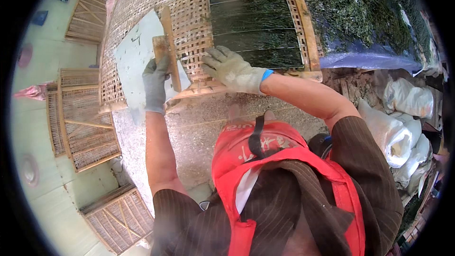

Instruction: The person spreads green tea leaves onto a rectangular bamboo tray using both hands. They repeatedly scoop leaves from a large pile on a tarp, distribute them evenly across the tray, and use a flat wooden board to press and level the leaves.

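My left hand [156, 83], in a grey work glove, grips the wooden handle [160, 47] of a flat pale sheet tool [137, 55], which has a wooden strip [171, 49] along one side. Dark flecks cling to the sheet. Gloved too, my right hand [231, 69] lies palm down with fingers apart on the near part of a woven bamboo screen [192, 14]. Just beyond that hand, a dark green rectangular layer of seaweed-like material [254, 21] is spread on the screen, crossed by thin pale lines. The screen's wooden frame [305, 21] borders it.
A heap of shredded dark green material [355, 14] sits on blue plastic sheeting [369, 58] at the right. White sacks [387, 131] are piled below it. Several bamboo racks [89, 113] stand on the pale green floor [42, 124] at the left.
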### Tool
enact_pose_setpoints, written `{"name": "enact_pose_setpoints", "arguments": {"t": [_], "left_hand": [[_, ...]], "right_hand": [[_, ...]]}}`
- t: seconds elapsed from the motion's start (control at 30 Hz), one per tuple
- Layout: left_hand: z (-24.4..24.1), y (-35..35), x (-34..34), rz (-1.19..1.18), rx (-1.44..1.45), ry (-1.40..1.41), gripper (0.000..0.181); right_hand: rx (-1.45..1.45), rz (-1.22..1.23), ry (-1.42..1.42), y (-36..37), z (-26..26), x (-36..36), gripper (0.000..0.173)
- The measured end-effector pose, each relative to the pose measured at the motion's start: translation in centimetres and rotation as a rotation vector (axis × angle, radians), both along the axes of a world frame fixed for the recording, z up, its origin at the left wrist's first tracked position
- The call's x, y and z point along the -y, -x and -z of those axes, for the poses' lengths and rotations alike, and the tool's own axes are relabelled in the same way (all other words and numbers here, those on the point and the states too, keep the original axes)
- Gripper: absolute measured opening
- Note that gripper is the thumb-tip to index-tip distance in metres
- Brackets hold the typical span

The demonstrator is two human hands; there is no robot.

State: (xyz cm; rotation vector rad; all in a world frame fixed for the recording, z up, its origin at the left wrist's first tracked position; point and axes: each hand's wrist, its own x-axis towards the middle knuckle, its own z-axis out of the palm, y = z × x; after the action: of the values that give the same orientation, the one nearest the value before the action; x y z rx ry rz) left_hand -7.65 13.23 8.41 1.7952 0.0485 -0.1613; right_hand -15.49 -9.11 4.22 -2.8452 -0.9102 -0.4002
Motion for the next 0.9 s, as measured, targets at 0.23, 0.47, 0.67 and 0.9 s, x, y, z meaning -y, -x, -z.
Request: {"name": "enact_pose_setpoints", "arguments": {"t": [0.23, 0.47, 0.67, 0.9], "left_hand": [[1.9, -2.2, -1.5, 0.155, -0.08, 0.127, 0.027], [1.4, -6.7, -1.0, 0.324, -0.05, 0.045, 0.033], [2.4, -14.4, 2.2, 0.444, 0.078, -0.046, 0.034], [0.8, -31.8, 7.3, 0.331, 0.533, -0.694, 0.051]], "right_hand": [[-0.182, 0.279, -0.341, 1.0, -1.3, 2.2, 0.023], [-0.221, 0.536, -0.301, 2.2, -1.4, 2.1, 0.021], [-0.412, 0.63, -0.102, 0.6, -0.6, 0.6, 0.023], [-0.359, 0.769, -0.848, 1.5, -6.2, -0.2, 0.032]]}}
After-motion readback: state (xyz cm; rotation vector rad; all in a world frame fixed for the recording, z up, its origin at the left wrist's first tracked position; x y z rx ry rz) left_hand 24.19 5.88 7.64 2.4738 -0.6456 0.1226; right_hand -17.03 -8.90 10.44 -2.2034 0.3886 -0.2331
